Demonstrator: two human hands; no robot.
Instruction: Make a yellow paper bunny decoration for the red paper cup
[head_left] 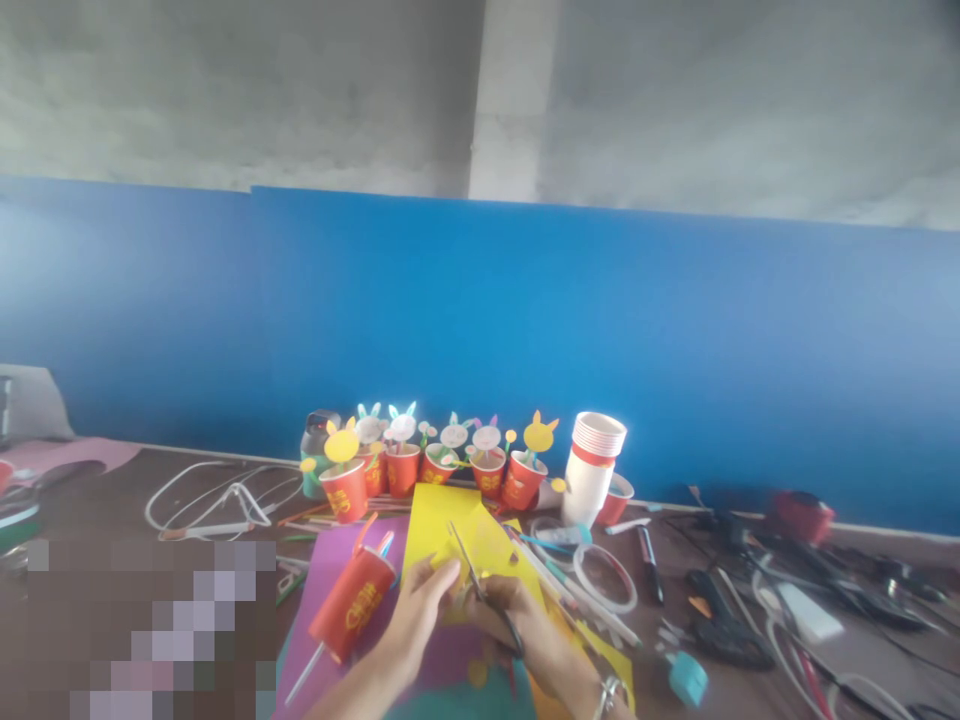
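My right hand (517, 618) is closed round the dark handles of a pair of scissors (469, 562), whose blades point up and away from me. Beside it, my left hand (421, 612) pinches a small piece of yellow paper (453, 578), blurred and partly hidden by the fingers. Below both hands lie yellow sheets (442, 508) over purple paper (319, 590) and green paper. A red paper cup (352, 603) with straws in it lies tipped over, left of my left hand.
Several red cups with animal-face cutouts (538, 434) line the back by the blue partition (465, 300). A stack of white cups (589, 470) stands right of them. A glue gun (724, 620), a marker (649, 565), tape rings and cables lie to the right. A white cable (217, 500) lies left.
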